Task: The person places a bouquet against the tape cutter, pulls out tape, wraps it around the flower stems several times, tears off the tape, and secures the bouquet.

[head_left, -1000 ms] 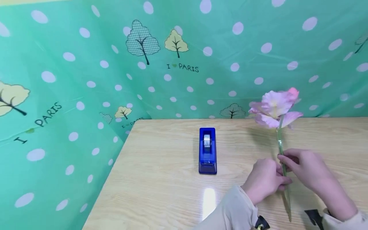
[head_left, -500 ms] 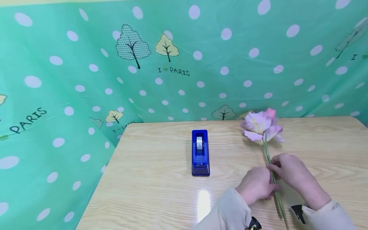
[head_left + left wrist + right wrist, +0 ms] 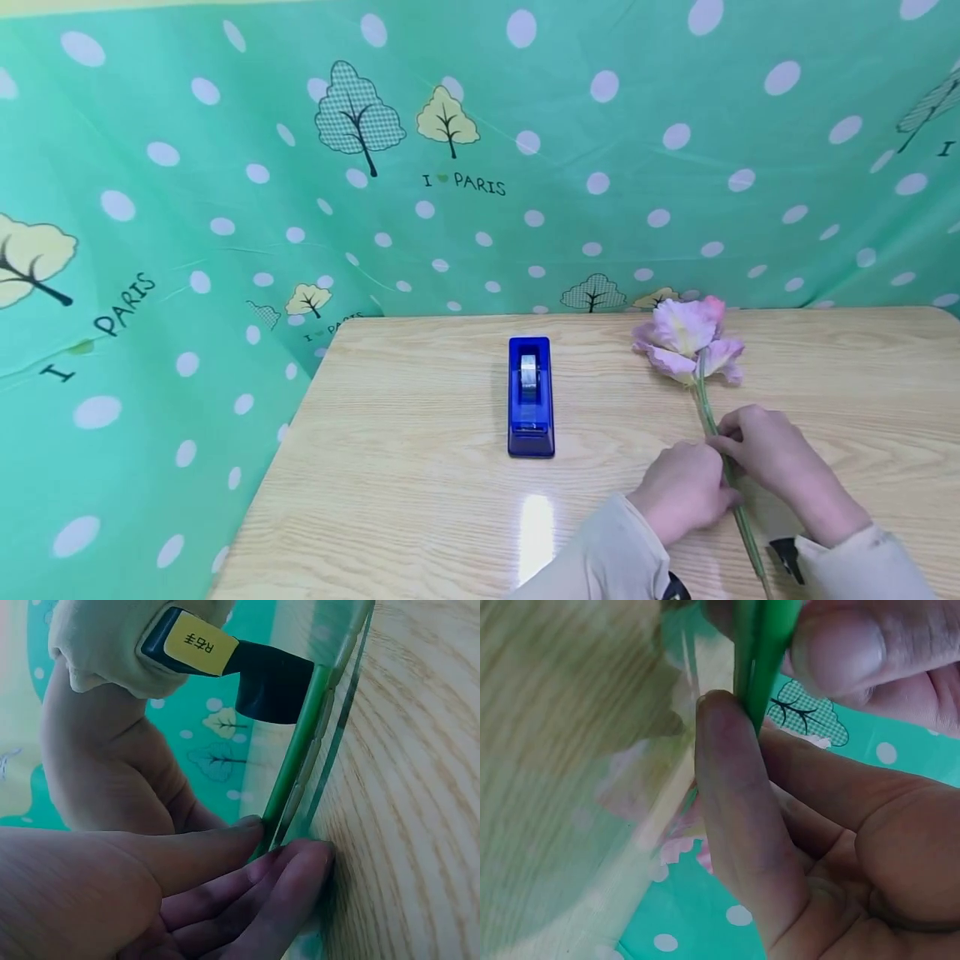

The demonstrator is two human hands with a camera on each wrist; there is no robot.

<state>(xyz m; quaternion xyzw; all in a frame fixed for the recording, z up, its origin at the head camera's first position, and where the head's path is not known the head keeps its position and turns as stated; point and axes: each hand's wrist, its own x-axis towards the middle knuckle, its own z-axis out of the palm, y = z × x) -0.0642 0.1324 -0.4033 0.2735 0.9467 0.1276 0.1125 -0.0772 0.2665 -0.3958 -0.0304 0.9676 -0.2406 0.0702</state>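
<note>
An artificial flower with pale pink petals (image 3: 686,337) lies low over the wooden table (image 3: 420,500), its head toward the far edge. Its green stem (image 3: 742,521) runs back toward me. My left hand (image 3: 723,493) pinches the stem from the left. In the left wrist view its thumb and fingers (image 3: 300,859) close on two green stalks (image 3: 300,761) lying side by side. My right hand (image 3: 723,442) pinches the same stem just farther up, from the right. In the right wrist view its thumb and finger hold the stem (image 3: 757,645).
A blue tape dispenser (image 3: 531,398) with a clear tape roll stands mid-table, left of the hands. A green dotted cloth (image 3: 225,208) hangs behind and to the left of the table. The right wrist's dark strap with a yellow label (image 3: 202,645) shows beside the stalks.
The flower has come down from standing upright to lying low along the table, its head near the far edge. Both hands have kept their pinch on the stem.
</note>
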